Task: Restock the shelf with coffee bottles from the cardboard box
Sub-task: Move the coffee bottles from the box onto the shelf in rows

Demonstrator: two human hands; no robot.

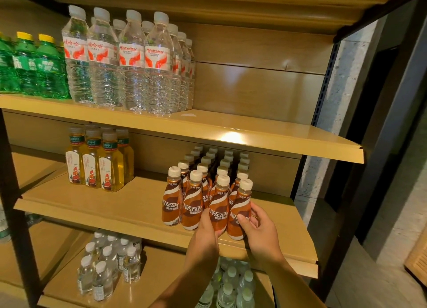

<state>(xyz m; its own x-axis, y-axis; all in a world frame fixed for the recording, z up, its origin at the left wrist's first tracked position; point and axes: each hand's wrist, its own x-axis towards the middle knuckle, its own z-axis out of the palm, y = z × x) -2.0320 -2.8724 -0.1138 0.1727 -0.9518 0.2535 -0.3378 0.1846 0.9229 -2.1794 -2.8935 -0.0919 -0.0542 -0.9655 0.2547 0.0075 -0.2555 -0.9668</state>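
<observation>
Several brown Nescafe coffee bottles with white caps stand in rows on the middle shelf (129, 213), right of centre. My left hand (206, 233) grips the front bottle (219, 206) of the third row low on its body. My right hand (257, 229) grips the front bottle (240, 212) of the rightmost row, thumb across its label. Both bottles stand upright on the shelf near its front edge. Two more front bottles (172, 203) stand just to the left. The cardboard box is not in view.
Yellow tea bottles (101, 167) stand at the middle shelf's left. Clear water bottles (129, 63) and green bottles (30, 65) fill the upper shelf. Small clear bottles (108, 264) sit on the bottom shelf. A dark upright post and a grey wall (342, 95) bound the shelf at right.
</observation>
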